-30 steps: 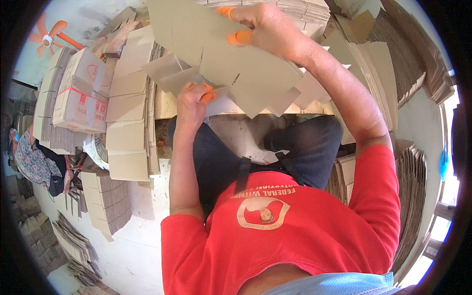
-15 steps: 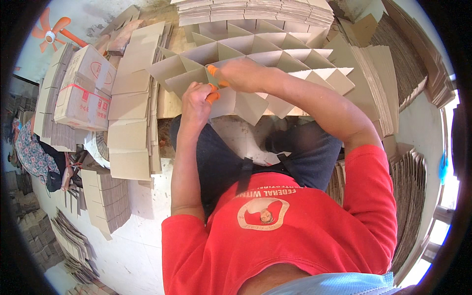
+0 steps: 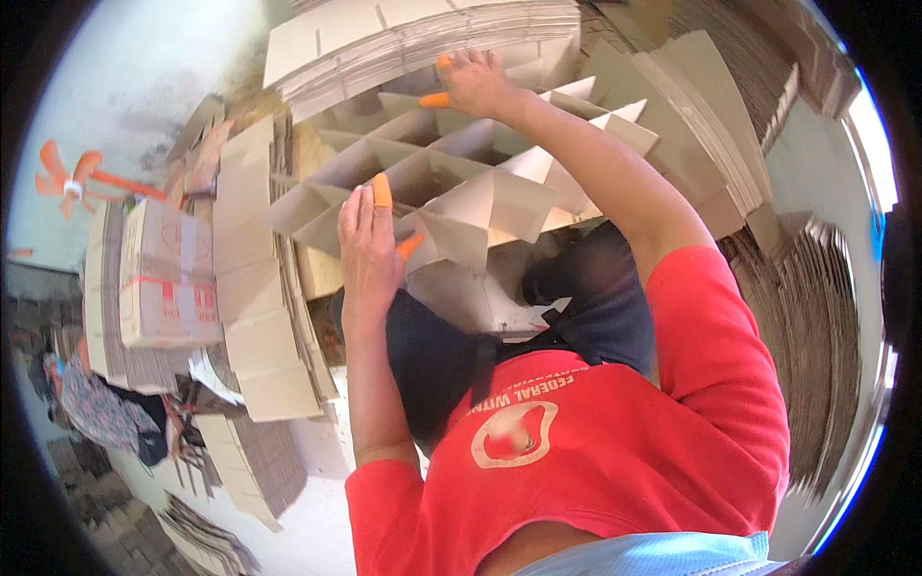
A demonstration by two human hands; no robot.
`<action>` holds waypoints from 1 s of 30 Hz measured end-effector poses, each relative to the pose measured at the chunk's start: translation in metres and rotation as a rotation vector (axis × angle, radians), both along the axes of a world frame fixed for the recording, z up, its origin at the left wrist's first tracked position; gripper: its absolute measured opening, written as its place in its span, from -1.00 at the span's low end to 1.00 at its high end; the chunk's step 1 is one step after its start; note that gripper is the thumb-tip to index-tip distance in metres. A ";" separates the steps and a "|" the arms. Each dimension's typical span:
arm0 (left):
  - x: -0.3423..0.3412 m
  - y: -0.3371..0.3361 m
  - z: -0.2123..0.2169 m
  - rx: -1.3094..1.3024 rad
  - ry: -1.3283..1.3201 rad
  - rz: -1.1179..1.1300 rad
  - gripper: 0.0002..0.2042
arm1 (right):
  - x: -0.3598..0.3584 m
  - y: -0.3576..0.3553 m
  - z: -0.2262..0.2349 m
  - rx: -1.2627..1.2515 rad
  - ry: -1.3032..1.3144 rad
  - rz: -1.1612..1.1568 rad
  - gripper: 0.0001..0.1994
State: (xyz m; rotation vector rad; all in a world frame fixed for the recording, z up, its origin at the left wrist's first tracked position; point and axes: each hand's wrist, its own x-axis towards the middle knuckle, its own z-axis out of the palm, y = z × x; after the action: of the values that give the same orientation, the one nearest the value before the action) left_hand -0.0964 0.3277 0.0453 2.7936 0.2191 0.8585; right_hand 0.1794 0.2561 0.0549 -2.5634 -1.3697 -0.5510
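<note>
A cardboard divider grid [image 3: 451, 173] of interlocked tan strips stands on the wooden bench in front of me, its cells facing up. My left hand [image 3: 370, 245] is at its near left corner, with thumb and fingers apart against the panels. Orange finger cots cover the thumb and a fingertip. Over the far side of the grid reaches my right hand [image 3: 477, 84], also with orange cots, thumb and index finger spread. It lies close to a stack of flat cardboard strips [image 3: 413, 34]; whether its fingertips touch the grid or the stack is hard to tell.
More cardboard strips [image 3: 245, 259] are piled on the left, beside a printed carton [image 3: 168, 274] and an orange fan [image 3: 72, 180]. Large sheets [image 3: 706, 125] lean at the right, and further stacks [image 3: 802, 346] stand by the wall.
My hands, close together at the grid's near left part before, have separated. The right has moved to the far side and its fingers have spread; the left has opened. The view has turned somewhat.
</note>
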 end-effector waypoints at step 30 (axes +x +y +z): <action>0.025 -0.003 0.045 0.110 0.046 0.193 -0.69 | 0.066 -0.361 -0.038 -0.112 0.095 -0.840 0.03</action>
State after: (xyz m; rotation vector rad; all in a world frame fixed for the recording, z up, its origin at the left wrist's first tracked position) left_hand -0.0711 0.3247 0.0899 2.9332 0.4691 0.8727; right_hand 0.2454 -0.1045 0.0167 -3.1361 -0.2361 -0.4492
